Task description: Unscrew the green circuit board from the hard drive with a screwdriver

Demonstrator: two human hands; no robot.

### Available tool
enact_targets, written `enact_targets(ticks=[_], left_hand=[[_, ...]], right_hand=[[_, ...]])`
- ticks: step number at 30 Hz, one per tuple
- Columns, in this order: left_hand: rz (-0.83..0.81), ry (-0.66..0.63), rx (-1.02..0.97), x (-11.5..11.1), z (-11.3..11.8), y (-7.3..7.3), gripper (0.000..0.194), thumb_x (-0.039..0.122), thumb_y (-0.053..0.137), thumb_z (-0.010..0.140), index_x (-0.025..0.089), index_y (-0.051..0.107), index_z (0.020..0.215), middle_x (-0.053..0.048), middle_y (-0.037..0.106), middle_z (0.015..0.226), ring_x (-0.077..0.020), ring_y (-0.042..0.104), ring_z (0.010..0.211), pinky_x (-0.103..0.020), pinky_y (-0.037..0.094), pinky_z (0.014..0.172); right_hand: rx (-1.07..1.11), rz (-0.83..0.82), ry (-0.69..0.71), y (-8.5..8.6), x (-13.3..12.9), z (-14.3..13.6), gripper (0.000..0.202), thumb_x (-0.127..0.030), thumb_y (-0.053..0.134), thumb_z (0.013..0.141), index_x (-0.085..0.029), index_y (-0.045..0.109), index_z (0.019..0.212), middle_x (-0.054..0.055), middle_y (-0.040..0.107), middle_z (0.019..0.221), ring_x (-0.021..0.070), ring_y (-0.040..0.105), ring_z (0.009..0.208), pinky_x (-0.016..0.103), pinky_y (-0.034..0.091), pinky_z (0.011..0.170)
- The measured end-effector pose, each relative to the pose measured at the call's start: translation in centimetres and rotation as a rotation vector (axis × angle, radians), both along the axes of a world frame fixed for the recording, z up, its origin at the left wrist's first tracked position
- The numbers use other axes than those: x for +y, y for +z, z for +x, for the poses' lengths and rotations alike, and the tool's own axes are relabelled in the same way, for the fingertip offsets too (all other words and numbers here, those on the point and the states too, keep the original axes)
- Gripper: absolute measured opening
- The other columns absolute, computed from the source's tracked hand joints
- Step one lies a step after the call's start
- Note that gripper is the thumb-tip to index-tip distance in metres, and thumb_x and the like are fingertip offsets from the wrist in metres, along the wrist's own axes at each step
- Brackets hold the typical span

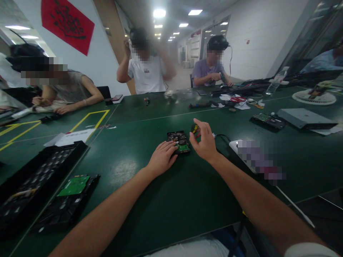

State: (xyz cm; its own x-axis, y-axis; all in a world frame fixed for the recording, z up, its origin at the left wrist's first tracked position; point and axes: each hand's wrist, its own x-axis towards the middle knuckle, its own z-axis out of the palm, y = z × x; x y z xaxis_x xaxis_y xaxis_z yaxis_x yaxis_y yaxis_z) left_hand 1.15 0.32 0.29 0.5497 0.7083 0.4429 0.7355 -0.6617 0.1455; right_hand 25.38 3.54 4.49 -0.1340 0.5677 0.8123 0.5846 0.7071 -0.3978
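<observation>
A small hard drive with a green circuit board point(183, 147) lies on the green table, in the middle of the head view. My left hand point(163, 157) rests on its left side, fingers stretched out over the near edge and part of the board. Just right of the drive, my right hand point(204, 141) is raised with thumb and forefinger apart and nothing visible between them. Behind its fingers, a yellow and black tool point(195, 128) lies partly hidden.
At the left are a long black tray point(80, 145) and a larger drive point(73, 185). On the right lie a white power strip point(235, 144), another drive point(268, 120), a grey metal box point(305, 117) and a bottle point(277, 81). Several people sit across the table.
</observation>
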Motion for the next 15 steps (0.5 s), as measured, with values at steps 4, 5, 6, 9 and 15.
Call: enact_targets(ticks=[4,5,6,9,15], left_hand=[[0.007,-0.003,0.029,0.05,0.02,0.20,0.033,0.032,0.059,0.100,0.021,0.066,0.131,-0.012,0.064,0.147,-0.0293,0.057,0.140,-0.056,0.038,0.124],[0.010,-0.011,0.028,0.08,-0.01,0.23,0.034,0.032,0.060,0.099,0.021,0.066,0.130,-0.012,0.064,0.147,-0.0293,0.057,0.140,-0.057,0.038,0.124],[0.013,-0.018,0.024,0.11,-0.05,0.25,0.034,0.032,0.060,0.099,0.021,0.067,0.130,-0.012,0.065,0.146,-0.0293,0.058,0.140,-0.057,0.038,0.124],[0.016,-0.030,0.011,0.22,-0.18,0.23,0.034,0.032,0.061,0.098,0.022,0.068,0.130,-0.012,0.066,0.144,-0.0290,0.059,0.139,-0.057,0.038,0.124],[0.030,-0.019,0.034,0.19,-0.19,0.22,0.035,0.034,0.059,0.100,0.021,0.067,0.131,-0.012,0.067,0.144,-0.0280,0.059,0.139,-0.055,0.038,0.123]], right_hand=[[0.001,0.012,0.005,-0.04,-0.01,-0.01,0.060,-0.025,0.058,0.098,-0.030,0.040,0.155,0.013,0.055,0.130,0.0247,0.064,0.099,0.047,0.066,0.083],[0.005,0.015,0.002,-0.06,0.00,-0.04,0.060,-0.025,0.059,0.098,-0.030,0.040,0.155,0.013,0.055,0.131,0.0245,0.064,0.098,0.047,0.066,0.083],[0.013,0.016,0.000,-0.08,0.02,-0.07,0.060,-0.026,0.059,0.098,-0.030,0.039,0.154,0.013,0.055,0.130,0.0242,0.064,0.096,0.047,0.066,0.082],[0.034,0.020,-0.005,-0.12,0.07,-0.18,0.062,-0.027,0.061,0.097,-0.031,0.038,0.154,0.012,0.056,0.128,0.0233,0.065,0.092,0.046,0.066,0.079],[0.037,0.024,0.006,-0.13,0.10,-0.26,0.059,-0.027,0.061,0.097,-0.032,0.040,0.152,0.012,0.056,0.127,0.0225,0.065,0.089,0.044,0.067,0.075]])
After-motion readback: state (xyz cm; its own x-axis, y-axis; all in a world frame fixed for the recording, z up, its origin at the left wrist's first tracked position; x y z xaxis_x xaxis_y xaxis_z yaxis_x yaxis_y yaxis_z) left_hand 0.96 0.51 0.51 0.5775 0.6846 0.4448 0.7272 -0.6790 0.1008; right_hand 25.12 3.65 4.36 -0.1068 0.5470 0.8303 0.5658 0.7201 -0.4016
